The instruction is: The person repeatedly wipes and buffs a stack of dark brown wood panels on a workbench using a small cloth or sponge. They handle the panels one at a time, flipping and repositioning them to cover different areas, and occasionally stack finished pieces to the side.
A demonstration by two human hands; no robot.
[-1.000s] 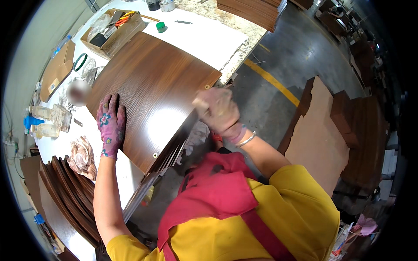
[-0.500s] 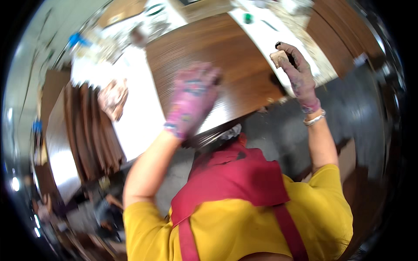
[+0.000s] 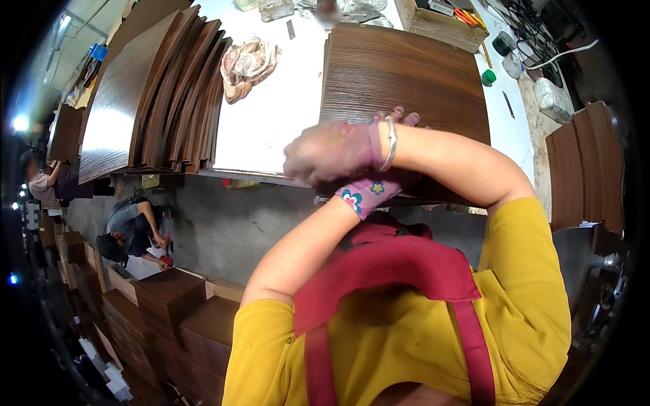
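A dark brown wood-grain panel (image 3: 406,74) lies on the white-topped table in front of me. My left hand (image 3: 376,191), in a pink flowered glove, reaches under my right forearm. Its fingers show beyond that forearm, stretched out flat on the panel. My right hand (image 3: 332,153), in a stained glove, crosses over to the panel's near left corner. Motion blurs it, but its fingers look curled downward. Whatever they hold is hidden; the small light block does not show now.
Several brown panels (image 3: 172,101) stand in a row on the left, beside a crumpled cloth (image 3: 249,66). A wooden box of tools (image 3: 443,24) sits behind the panel. More panels (image 3: 586,169) are at the right. One person (image 3: 135,227) bends low at the left.
My right hand has swung from the panel's right side across to its left corner, over my left wrist. My left hand now rests on the panel. The view has turned left.
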